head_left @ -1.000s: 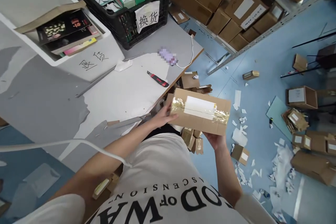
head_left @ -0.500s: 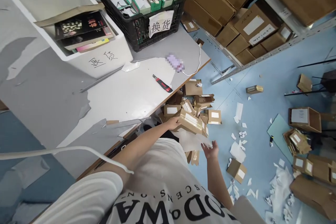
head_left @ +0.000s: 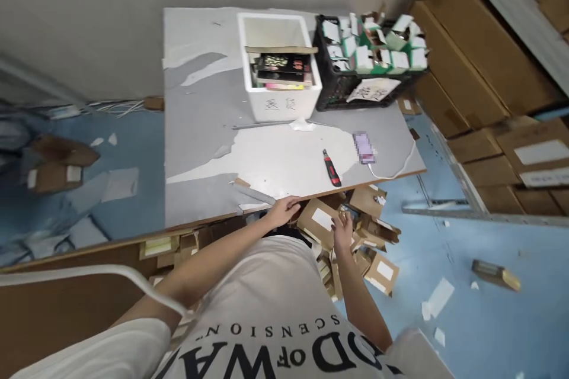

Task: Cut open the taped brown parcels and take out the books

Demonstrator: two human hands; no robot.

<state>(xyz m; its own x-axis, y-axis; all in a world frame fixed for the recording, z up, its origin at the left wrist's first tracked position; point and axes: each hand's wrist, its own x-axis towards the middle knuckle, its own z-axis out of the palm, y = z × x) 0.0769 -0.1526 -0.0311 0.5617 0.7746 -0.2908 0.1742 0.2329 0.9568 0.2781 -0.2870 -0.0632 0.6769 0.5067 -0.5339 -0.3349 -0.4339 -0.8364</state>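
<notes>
I have the left hand (head_left: 284,211) just by the front edge of the bench (head_left: 200,148), its fingers loosely bent and a little apart, with nothing visible in them. The right hand (head_left: 342,234) is at the right side of the box (head_left: 316,232), fingers curled; I cannot tell whether they pinch the cardboard or only pass in front of it. The box sits between the hands, lower than the bench edge, among other boxes (head_left: 381,275); what bears its weight is unclear to me.

To handle it well, I would support it from opposite sides, keep it level, and leave room under the edge so no corner or knuckle knocks it. I would also mind the knife (head_left: 331,170) lying near that edge.

The box is plain brown cardboard, tilted in my view, with a white label (head_left: 323,219) on its upper face. I cannot read the label.
</notes>
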